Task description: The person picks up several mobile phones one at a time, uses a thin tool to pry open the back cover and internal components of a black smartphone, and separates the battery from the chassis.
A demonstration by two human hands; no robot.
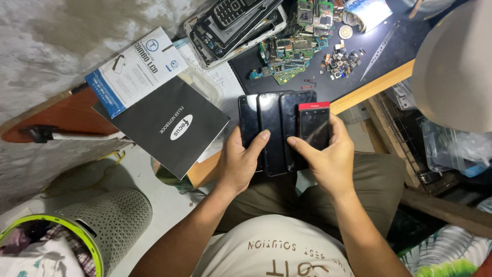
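Holding a fan of dark phones (274, 131), the person sits at the edge of a workbench (376, 84). There are three black phones side by side, and a smaller phone with a red top (313, 125) lies over the one on the right. They are up in the air, over the person's lap and just in front of the bench.

The left hand (240, 163) is curled under the stack, with its thumb pressed flat on the glass of the left phones. The right hand (330, 156) wraps round the right side, fingers bent shut behind, thumb lying across the red-topped phone.

I think the phones could slip. They are smooth and only lie on each other, so if one thumb lifts, the top one may slide off and fall to the floor. Pressing too hard could also scratch the glass.

On the left of the bench lies a black notebook (161, 125), flat and turned at a slant, with a white oval mark on its cover. Partly under its top edge is a white flat pack (134, 69) with a blue strip down one side. Further back sit old phone shells (233, 23), green circuit boards (289, 51) and a small heap of tiny parts (342, 62). A grey basket with holes and a green rim (97, 223) stands on the floor below.
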